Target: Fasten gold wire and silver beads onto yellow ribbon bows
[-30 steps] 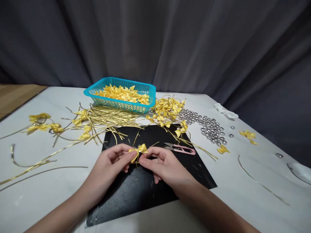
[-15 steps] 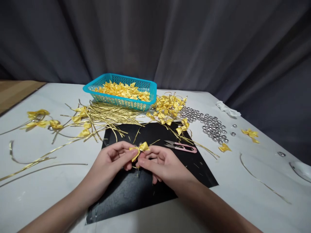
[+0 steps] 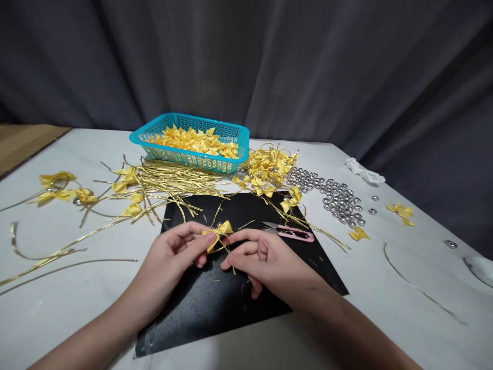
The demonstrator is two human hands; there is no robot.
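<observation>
A small yellow satin ribbon bow (image 3: 220, 231) with a silvery bead at its top is pinched between the thumb and fingers of my left hand (image 3: 184, 249), above the black mat. Thin gold cord (image 3: 230, 255) hangs from the bow and runs between my hands. My right hand (image 3: 258, 257) is just right of the bow, thumb and index finger apart, the index tip at or very near the bow's right side. Whether that fingertip touches the bow I cannot tell. Pink-handled thread snips (image 3: 295, 234) lie on the black mat (image 3: 200, 318) beyond my right hand.
A blue basket (image 3: 188, 156) of yellow bows stands at the back. Before it lies a heap of gold cords (image 3: 173, 180); to its right are a pile of bows (image 3: 269, 167) and many silvery beads (image 3: 341, 203). Loose cords and bows lie left; a white cloth (image 3: 364, 172) lies right.
My right thumb has come away from the bow and dropped lower, opening a gap to the index finger. The bow has shifted slightly left in my left hand, and its cord shows more.
</observation>
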